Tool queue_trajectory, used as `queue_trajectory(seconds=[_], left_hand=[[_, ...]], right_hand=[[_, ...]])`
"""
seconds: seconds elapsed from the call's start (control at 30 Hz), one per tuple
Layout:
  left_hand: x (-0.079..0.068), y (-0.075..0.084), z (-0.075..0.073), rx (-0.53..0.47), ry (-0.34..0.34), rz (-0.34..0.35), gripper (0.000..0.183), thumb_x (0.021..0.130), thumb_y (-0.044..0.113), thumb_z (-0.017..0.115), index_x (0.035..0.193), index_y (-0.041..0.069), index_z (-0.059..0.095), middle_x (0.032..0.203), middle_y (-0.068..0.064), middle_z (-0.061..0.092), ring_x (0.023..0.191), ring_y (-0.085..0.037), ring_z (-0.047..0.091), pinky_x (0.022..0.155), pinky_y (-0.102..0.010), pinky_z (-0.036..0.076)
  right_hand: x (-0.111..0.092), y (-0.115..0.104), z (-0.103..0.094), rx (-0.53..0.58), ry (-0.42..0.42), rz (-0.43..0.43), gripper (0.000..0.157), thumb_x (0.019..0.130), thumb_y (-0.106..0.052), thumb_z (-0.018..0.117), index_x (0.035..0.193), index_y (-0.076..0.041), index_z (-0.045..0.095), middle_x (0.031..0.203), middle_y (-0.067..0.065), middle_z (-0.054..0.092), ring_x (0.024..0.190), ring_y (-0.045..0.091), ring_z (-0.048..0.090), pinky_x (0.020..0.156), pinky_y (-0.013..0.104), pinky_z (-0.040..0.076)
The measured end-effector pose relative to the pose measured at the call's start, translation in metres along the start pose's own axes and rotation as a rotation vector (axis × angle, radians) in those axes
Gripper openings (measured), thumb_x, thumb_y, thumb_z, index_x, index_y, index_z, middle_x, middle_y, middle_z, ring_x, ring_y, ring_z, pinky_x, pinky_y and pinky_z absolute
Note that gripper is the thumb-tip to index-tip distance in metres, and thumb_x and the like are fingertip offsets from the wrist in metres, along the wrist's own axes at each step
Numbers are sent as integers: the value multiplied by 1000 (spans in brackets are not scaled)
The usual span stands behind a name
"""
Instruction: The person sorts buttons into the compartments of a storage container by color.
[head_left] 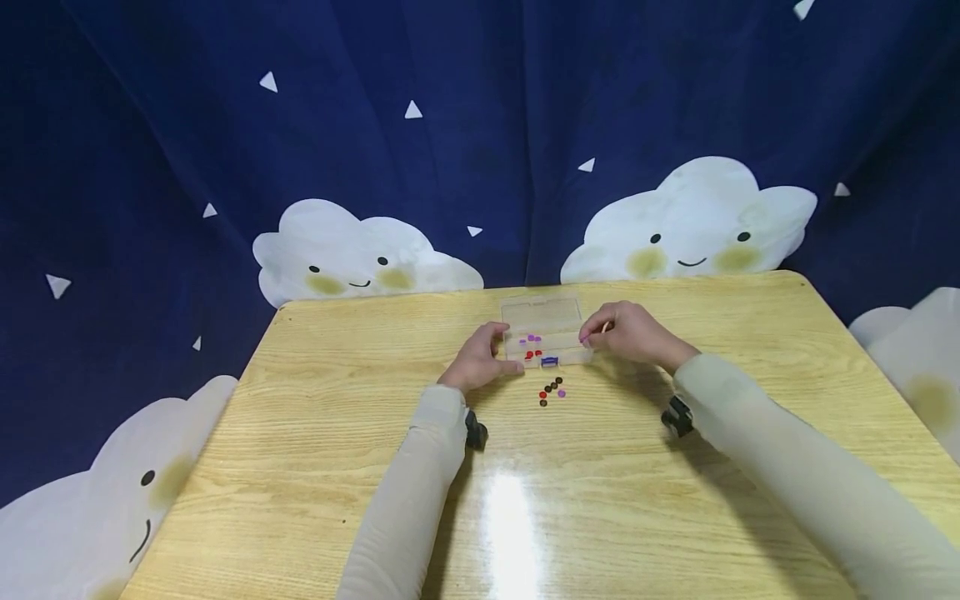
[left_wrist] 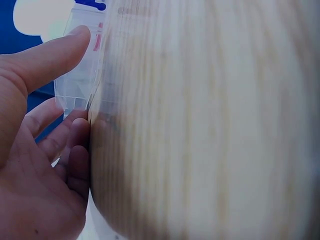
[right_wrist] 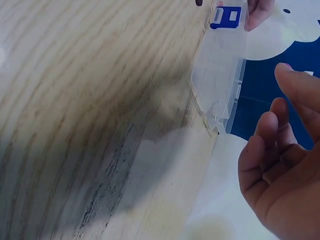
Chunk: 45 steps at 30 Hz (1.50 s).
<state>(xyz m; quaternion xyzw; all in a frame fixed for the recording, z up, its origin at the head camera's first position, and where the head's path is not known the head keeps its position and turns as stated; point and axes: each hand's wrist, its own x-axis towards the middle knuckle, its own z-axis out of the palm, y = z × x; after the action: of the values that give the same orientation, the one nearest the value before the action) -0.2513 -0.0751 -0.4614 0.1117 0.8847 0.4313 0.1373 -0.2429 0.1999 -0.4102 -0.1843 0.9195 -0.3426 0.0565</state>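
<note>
A pale wooden table (head_left: pixel 322 467) is stretching beneath both hands. Near its far edge, a clear plastic box (head_left: pixel 573 357) is sitting between them, long, shallow and see-through, its equally clear lid (head_left: pixel 540 315) standing open on the far side. The left hand (head_left: pixel 476 360) is gripping the box's left end, thumb along the front, fingers curling round behind. The right hand (head_left: pixel 630 333), by the right end, is pinching a purple disc (head_left: pixel 584 340) between thumb and finger. A dark blue latch (head_left: pixel 550 362) is showing on the front wall. Inside, small purple discs (head_left: pixel 531 338) are lying behind glossy red discs (head_left: pixel 529 355); in front of the box, dark brown discs (head_left: pixel 548 389) are resting beside one red and one purple.
</note>
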Motion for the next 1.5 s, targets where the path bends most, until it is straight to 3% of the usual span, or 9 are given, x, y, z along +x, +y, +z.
queue_trajectory(seconds=[0.37, 0.67, 1.03, 1.5], left_hand=[[2, -4, 0, -2, 5, -7, 78, 84, 23, 81, 150, 14, 40, 139, -9, 52, 109, -25, 47, 97, -40, 42], [1, -3, -1, -8, -3, 0, 78, 84, 23, 80, 150, 14, 40, 139, -10, 51, 108, -24, 46, 96, -39, 42], [2, -6, -1, -18, 3, -2, 78, 83, 22, 81, 149, 13, 40, 137, -10, 52, 107, -25, 46, 96, -39, 42], [5, -5, -2, 1, -3, 4, 77, 82, 24, 82, 148, 14, 42, 139, -9, 52, 112, -25, 49, 101, -40, 42]], right_hand=[[20, 3, -6, -11, 3, 89, 13, 92, -11, 67, 99, -6, 78, 106, 11, 75, 85, 18, 56, 73, 30, 44], [35, 1, -3, 29, 8, 96, 15, 93, -8, 66, 102, -3, 77, 111, 15, 74, 103, 27, 62, 87, 36, 46], [49, -17, 5, 19, -13, 132, 18, 94, -10, 65, 104, -2, 76, 109, 15, 73, 99, 26, 61, 93, 42, 48], [56, -29, 24, 34, -20, 117, 15, 93, -10, 66, 101, -2, 76, 107, 12, 74, 96, 24, 59, 85, 35, 46]])
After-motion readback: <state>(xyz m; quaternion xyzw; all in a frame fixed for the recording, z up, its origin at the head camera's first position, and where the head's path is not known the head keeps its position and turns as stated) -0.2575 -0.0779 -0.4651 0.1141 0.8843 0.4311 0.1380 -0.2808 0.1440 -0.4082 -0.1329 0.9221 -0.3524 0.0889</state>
